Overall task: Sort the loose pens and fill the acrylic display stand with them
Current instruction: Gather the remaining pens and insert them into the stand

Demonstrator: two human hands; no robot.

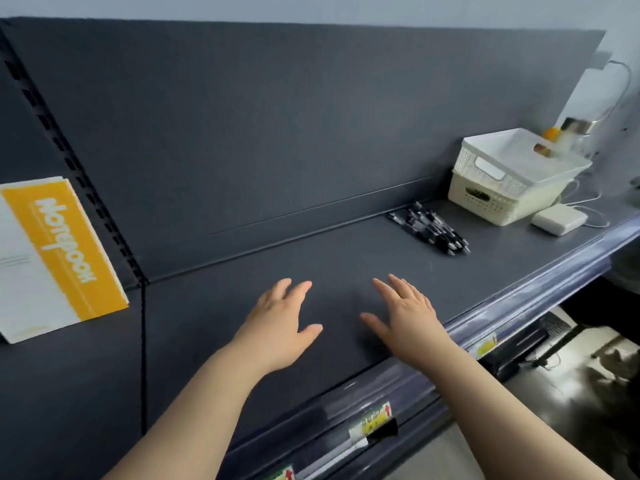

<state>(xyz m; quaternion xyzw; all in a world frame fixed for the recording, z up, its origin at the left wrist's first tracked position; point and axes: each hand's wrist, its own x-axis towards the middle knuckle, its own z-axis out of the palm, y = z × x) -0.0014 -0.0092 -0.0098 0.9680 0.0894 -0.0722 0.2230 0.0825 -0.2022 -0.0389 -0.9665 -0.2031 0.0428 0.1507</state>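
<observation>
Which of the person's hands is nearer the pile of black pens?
Right. The right hand lies just down-left of the pens; the left hand is farther left, beyond it.

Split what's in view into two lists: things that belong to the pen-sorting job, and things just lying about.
For the job:
- pile of black pens
- left hand and right hand, both open, holding nothing
- no acrylic stand shows in view

Lying about:
- two stacked white baskets
- white charger block
- yellow notebook
- price labels on the shelf edge
</observation>
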